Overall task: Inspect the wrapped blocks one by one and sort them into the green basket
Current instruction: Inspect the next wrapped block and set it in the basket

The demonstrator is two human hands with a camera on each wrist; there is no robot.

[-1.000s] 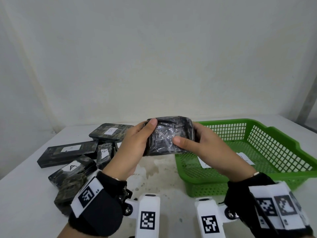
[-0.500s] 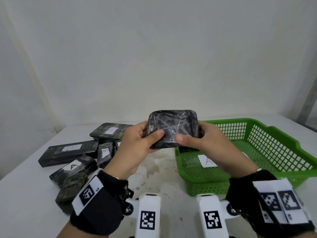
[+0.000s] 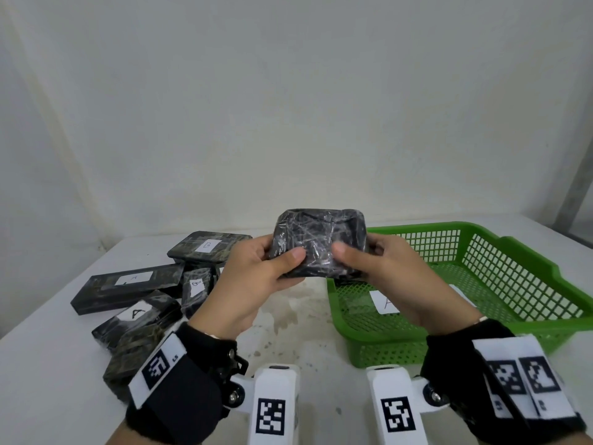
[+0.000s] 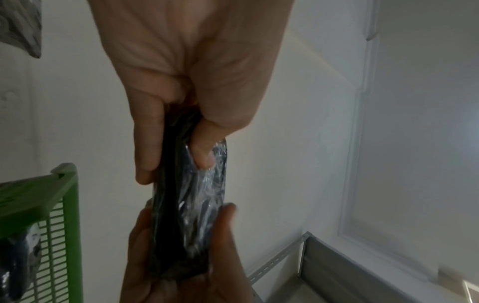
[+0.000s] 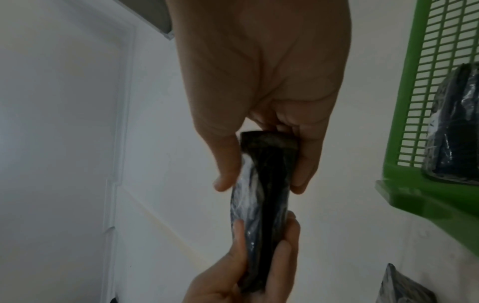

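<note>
i hold one wrapped block [image 3: 317, 242] up between my left hand [image 3: 256, 277] and right hand [image 3: 385, 277]; the other blocks [image 3: 141, 293] lie left on the table [image 3: 48, 364], the basket [image 3: 500, 284] right.

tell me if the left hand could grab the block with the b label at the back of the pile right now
Probably not yet. The left hand grips the wrapped block together with the right hand, so it is occupied. Nothing lies over the B-labelled block, which sits on top just beyond the left hand; once that hand lets go, the way looks free.

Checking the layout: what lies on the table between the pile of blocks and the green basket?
Only bare, stained table, seen in the head view beneath the wrapped block.
</note>
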